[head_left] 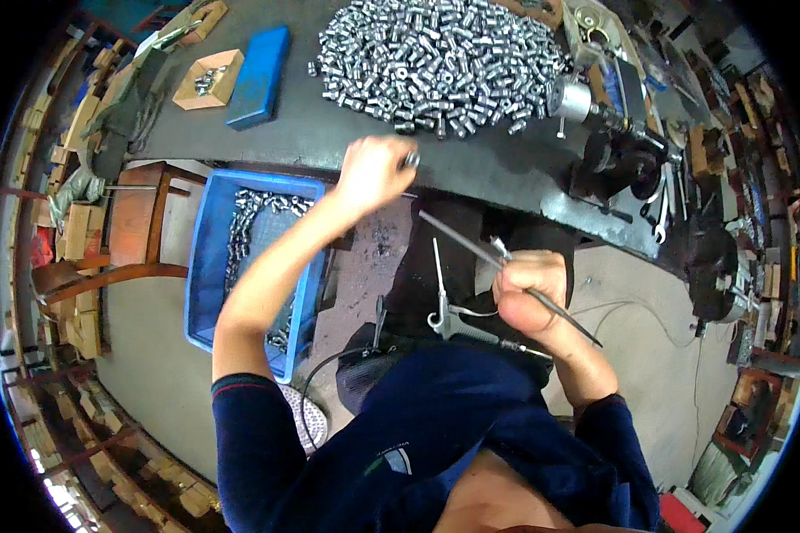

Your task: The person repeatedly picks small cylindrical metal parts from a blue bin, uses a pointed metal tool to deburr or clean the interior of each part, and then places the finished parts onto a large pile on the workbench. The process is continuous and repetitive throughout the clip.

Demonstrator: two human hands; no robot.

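Note:
My left hand [375, 175] is closed near the front edge of the bench, with a small metal fitting [409, 161] showing at its fingers. Lower and to the right, my right hand [532, 286] grips a long thin file [460, 238], its dark narrow end pointing toward my right forearm. Another small shiny metal piece [499, 248] sticks up by the right-hand fingers; whether they pinch it is hidden. Beyond both hands, a large heap of metal fittings [436, 67] covers the bench [311, 142]. An air blow gun [453, 322] lies across my lap, nozzle pointing away.
A blue bin [197, 266] with more fittings stands below the bench at left, beside a wooden chair [138, 213]. On the bench are a blue box [260, 78], a small carton [208, 80], a chucked machine [571, 99] and wrenches [662, 209]. A hose [316, 377] curves by my lap.

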